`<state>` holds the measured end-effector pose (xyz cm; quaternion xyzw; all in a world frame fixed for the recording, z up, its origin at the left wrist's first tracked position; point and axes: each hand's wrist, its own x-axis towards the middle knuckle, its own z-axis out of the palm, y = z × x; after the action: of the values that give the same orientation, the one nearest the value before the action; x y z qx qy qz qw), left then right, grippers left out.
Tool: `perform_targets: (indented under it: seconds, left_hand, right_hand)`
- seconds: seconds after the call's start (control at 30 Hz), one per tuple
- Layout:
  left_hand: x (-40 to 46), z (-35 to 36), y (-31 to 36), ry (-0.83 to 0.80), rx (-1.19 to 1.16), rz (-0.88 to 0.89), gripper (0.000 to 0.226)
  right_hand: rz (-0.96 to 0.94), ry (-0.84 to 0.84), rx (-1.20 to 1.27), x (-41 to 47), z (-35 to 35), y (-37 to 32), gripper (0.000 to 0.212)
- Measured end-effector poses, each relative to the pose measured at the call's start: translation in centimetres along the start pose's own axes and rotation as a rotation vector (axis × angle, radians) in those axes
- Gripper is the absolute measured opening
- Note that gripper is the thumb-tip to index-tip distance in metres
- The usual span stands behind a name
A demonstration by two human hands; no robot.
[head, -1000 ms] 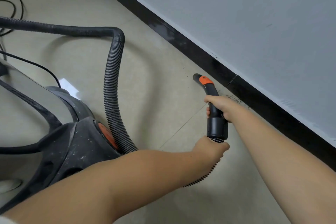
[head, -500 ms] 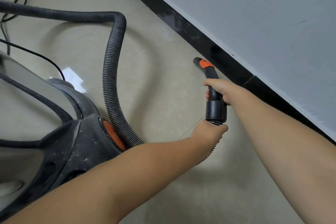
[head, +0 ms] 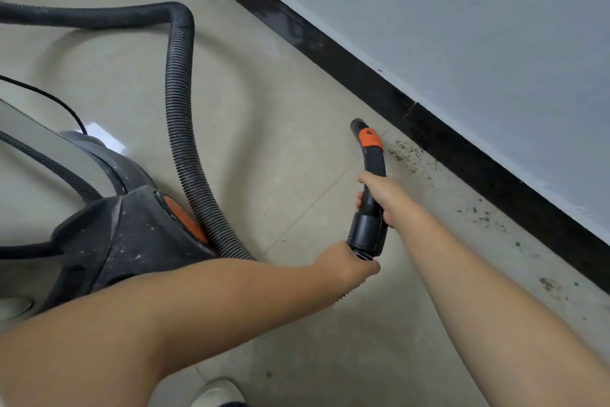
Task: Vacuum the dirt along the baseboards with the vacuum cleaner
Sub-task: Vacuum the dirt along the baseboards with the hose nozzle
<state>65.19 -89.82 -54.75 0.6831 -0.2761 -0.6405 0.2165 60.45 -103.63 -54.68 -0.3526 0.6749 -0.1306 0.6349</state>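
Both hands hold the vacuum: right hand (head: 379, 195) wraps the nozzle (head: 371, 155), left hand (head: 350, 266) grips the hose (head: 180, 103). Dirt (head: 407, 154) lies beside the baseboard (head: 363, 76) — the tip seems raised, so it may miss — or scatter crumbs.

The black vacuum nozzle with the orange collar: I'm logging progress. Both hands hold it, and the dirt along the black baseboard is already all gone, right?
Not quite. In the head view, dark dirt specks still lie along the black baseboard. Both hands, left and right, do hold the black vacuum nozzle with the orange collar.
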Motion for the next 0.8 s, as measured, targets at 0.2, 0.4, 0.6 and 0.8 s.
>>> perform_targets:
  seconds: [0.2, 0.4, 0.6, 0.8]
  left_hand:
    - [-2.5, 1.2, -1.5, -0.037, 0.130, 0.006, 0.013]
    - [-3.3, 2.5, -1.9, -0.139, 0.259, -0.001, 0.018]
    - [-3.8, 3.6, -2.0, -0.197, 0.343, -0.012, 0.023]
    - [-3.9, 4.8, -2.1, -0.261, 0.349, -0.020, 0.026]
  right_hand:
    - [-0.001, 0.057, 0.170, -3.0, -1.8, 3.5, 0.013]
    - [0.027, 0.137, 0.304, -5.3, -4.3, 5.9, 0.011]
    - [0.047, 0.206, 0.363, -6.3, -5.9, 7.5, 0.012]
    - [0.067, 0.266, 0.395, -6.8, -7.4, 8.8, 0.012]
